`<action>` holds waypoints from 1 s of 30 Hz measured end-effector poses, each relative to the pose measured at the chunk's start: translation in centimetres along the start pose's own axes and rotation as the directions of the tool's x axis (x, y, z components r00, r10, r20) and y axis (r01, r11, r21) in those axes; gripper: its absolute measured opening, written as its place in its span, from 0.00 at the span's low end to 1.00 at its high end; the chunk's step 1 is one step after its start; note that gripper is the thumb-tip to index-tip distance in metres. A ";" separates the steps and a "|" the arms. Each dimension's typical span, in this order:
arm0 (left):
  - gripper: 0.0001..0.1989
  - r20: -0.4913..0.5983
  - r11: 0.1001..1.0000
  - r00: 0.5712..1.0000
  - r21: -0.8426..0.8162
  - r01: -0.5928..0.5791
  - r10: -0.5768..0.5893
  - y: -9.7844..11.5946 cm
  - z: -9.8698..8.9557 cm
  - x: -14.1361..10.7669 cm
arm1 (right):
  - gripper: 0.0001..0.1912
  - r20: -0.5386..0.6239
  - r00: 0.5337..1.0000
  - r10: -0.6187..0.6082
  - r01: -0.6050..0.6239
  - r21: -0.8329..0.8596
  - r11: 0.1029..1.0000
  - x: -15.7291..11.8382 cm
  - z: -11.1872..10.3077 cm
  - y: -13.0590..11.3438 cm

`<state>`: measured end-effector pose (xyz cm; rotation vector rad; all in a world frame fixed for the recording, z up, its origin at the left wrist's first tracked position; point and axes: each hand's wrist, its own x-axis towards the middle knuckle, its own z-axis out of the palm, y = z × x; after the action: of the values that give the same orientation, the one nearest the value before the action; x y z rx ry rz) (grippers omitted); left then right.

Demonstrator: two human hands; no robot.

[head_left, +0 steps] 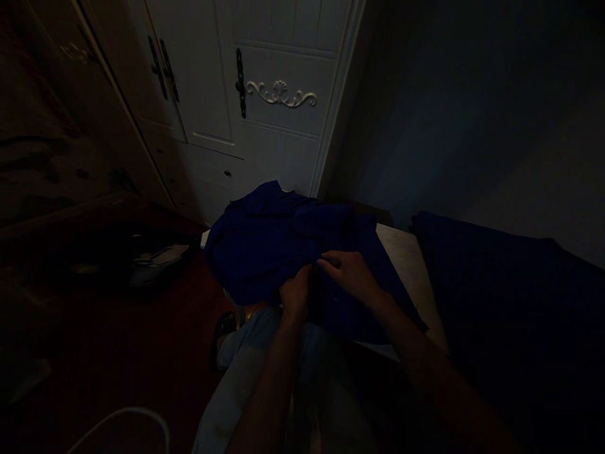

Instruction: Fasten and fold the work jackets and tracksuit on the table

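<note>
A dark blue garment (265,239), its exact kind hard to make out in the dim light, lies spread over a light-topped table (409,252). Near the middle of the cloth my left hand (295,291) is closed on its near part, with the thumb pointing forward. Just right of it, my right hand (348,271) pinches the same blue fabric between thumb and fingertips. The two hands are close together but apart. Whatever small detail lies between the fingertips is too dark to see.
Behind the table stands a white wardrobe (283,145) with dark handles and a carved ornament. More dark blue cloth (510,284) is piled at the right. Dark items (158,261) lie on the red floor (142,359) at the left. A white cable-like loop (137,411) shows at the lower left.
</note>
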<state>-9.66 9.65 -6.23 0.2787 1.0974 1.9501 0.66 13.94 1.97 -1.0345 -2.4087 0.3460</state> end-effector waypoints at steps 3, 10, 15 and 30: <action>0.09 -0.056 0.986 0.986 0.057 0.159 -0.156 0.9 0.1 -0.1 | 0.11 0.090 0.995 -0.037 0.033 0.046 0.998 0.3 -0.9 0.3; 0.15 0.113 0.964 0.961 0.110 0.241 -0.253 2.4 -0.3 -0.3 | 0.17 0.156 0.977 0.148 -0.195 0.353 0.915 0.7 -0.6 2.5; 0.19 0.130 0.942 0.954 0.241 0.233 -0.269 2.6 -0.6 -0.5 | 0.15 0.055 0.979 0.196 -0.202 0.400 0.894 0.5 0.7 2.6; 0.10 0.064 0.961 0.982 0.226 0.157 -0.176 2.0 -0.1 0.5 | 0.15 -0.095 0.989 0.110 -0.065 0.388 0.919 0.2 1.2 2.2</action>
<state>-11.14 9.47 -4.87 0.3726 1.2425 1.6555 1.23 15.57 0.11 -0.9524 -2.0820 0.7377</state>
